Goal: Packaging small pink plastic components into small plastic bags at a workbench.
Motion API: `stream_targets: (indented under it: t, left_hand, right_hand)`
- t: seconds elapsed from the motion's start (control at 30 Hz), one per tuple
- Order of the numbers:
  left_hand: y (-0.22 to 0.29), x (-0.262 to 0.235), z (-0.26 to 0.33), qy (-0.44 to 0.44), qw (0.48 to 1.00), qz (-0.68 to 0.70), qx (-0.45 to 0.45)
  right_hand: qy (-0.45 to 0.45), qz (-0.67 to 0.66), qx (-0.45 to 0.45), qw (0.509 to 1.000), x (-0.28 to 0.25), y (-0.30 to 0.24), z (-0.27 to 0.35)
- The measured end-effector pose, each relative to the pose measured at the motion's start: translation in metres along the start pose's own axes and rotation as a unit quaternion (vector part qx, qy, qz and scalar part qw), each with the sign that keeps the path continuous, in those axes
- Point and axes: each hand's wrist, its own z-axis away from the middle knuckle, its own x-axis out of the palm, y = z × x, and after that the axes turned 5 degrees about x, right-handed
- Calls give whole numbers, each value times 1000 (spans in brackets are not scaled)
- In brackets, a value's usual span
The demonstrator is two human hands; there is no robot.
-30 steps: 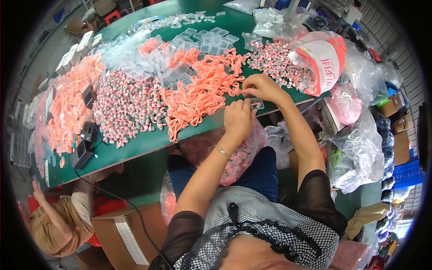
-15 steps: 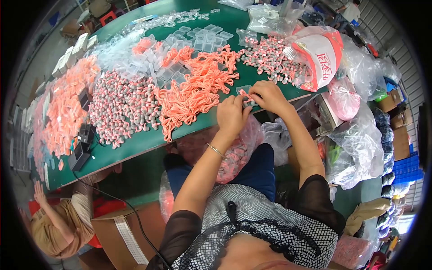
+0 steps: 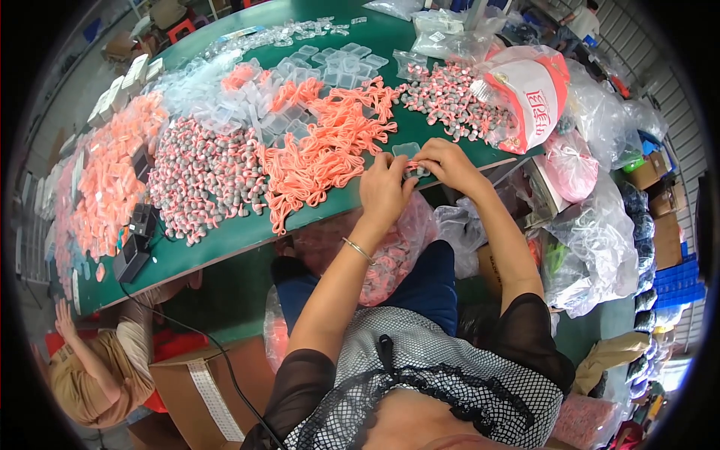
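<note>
At the table's front edge, both hands close around a small clear plastic box with its lid up. Grey-and-pink pieces, which look like earplugs, show in it between my fingers. My left hand grips the box from the left side, fingers bent. From the right, my right hand pinches at the box and its contents; the fingertips partly hide what they hold. Just left of my hands lies a pile of coral looped cords. Behind my right hand spreads a heap of grey-and-pink plugs.
A bigger plug heap and coral packs fill the left table. Clear boxes lie farther back. A red-and-white bag stands at right. A black device trails a cable past a carton. Another person sits at lower left.
My right hand has shifted slightly down and inward over the box. The coral strand seen above the box is now lower, mostly hidden by my fingers, and the clear lid shows more.
</note>
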Motion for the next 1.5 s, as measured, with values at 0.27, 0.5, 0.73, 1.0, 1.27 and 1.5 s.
stream_targets:
  t: [0.27,0.5,0.73,1.0,1.27,1.5]
  left_hand:
    - [-8,3,2,6,1000,15,27]
    - [-6,2,1,9,999,13,40]
    - [-4,1,-1,-1,999,-4,32]
    - [-4,1,1,-8,999,-10,31]
    - [-5,1,2,-14,999,-5,29]
    - [-1,2,-2,10,1000,15,-8]
  right_hand:
    - [9,-46,27,999,8,7,3]
    - [31,-136,102,985,13,10,8]
    - [-99,-147,241,954,6,25,-21]
    - [-137,-108,254,951,-4,22,-31]
    - [-34,-16,156,987,13,16,-27]
    - [100,-66,91,989,18,0,-1]
